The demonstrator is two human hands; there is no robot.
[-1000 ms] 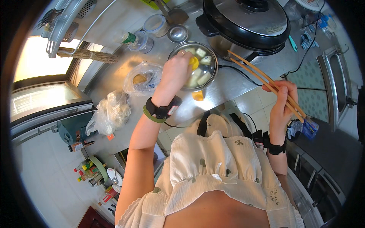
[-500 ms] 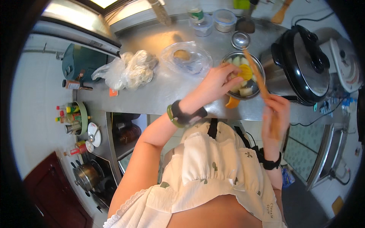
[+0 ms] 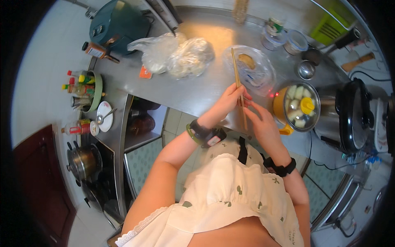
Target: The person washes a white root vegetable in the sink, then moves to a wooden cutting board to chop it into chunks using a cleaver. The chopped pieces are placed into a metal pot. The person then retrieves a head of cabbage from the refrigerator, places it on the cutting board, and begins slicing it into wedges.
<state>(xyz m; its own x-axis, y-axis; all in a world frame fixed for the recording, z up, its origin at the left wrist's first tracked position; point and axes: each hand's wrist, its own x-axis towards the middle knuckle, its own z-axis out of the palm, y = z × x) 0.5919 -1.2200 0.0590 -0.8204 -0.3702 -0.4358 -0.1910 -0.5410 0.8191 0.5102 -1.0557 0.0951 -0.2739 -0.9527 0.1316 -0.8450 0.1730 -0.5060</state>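
Top (image 3: 222,193): cream; gathered front; dark-green leaf prints (image 3: 239,190); lace edging (image 3: 144,219) at left. Left wrist (image 3: 205,120): bangle (image 3: 192,136), green; band (image 3: 200,130), black, boxy module (image 3: 214,140). Right wrist (image 3: 282,157): second band (image 3: 285,168), black.

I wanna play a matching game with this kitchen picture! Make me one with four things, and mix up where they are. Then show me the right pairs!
Things:
1. long tan wooden chopsticks
2. round yellow pot with a clear lid
3. shiny metal spoon
4. bulky dark teal container

Places:
A. on the white oval plate
B. near the top left of the picture
C. beside the black-and-silver cooker
D. in the left hand

Right pairs: 1-D, 2-C, 3-A, 4-B
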